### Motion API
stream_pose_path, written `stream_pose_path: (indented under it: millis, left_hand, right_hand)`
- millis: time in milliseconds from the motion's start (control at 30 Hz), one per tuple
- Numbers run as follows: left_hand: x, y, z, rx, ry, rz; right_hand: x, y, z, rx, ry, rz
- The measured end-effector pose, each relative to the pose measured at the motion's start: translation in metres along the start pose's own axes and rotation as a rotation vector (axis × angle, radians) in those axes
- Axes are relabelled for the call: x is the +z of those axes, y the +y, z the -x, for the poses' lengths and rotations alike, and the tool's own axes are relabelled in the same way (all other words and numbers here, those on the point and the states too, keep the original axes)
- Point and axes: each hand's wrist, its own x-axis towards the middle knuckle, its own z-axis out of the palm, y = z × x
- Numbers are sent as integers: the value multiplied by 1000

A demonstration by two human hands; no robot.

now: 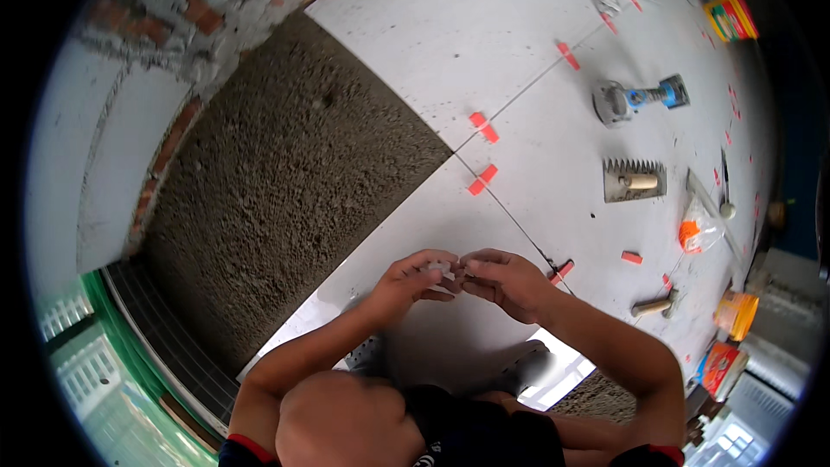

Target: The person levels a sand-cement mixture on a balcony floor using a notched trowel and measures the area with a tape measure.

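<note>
My left hand (pixel 417 276) is closed around some small whitish plastic pieces (pixel 439 267), too small to name for sure. Right beside it, my right hand (pixel 507 284) has its fingertips pinched at the same spot. What those fingertips hold is too small to make out. Both hands are held close together in front of me, above the light grey floor tiles (pixel 415 316). Nearest to the right hand, a red wedge (pixel 562 272) sits on a tile joint. Two more red wedges (pixel 483 179) lie near the tile corner by the bare mortar.
Rough grey mortar bed (pixel 285 173) fills the left, beside a brick wall (pixel 203 13). On the tiles at right are a blue power tool (pixel 644 97), a notched trowel (pixel 635 181), a hammer (pixel 654 303) and a plastic bag (pixel 702 229). Buckets (pixel 737 315) stand along the right edge.
</note>
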Motion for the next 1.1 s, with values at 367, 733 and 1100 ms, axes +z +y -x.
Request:
stream_pose_path:
  millis: [367, 733, 1100]
  left_hand:
    - [-64, -15, -26, -148, 88, 189]
    - [-37, -63, -35, -141, 57, -338]
    - [-57, -79, -13, -81, 73, -353]
  right_hand:
    - [37, -2, -41, -281, 378, 779]
    - [53, -93, -119, -607, 613, 1209]
    - [14, -129, -208, -778, 774, 679]
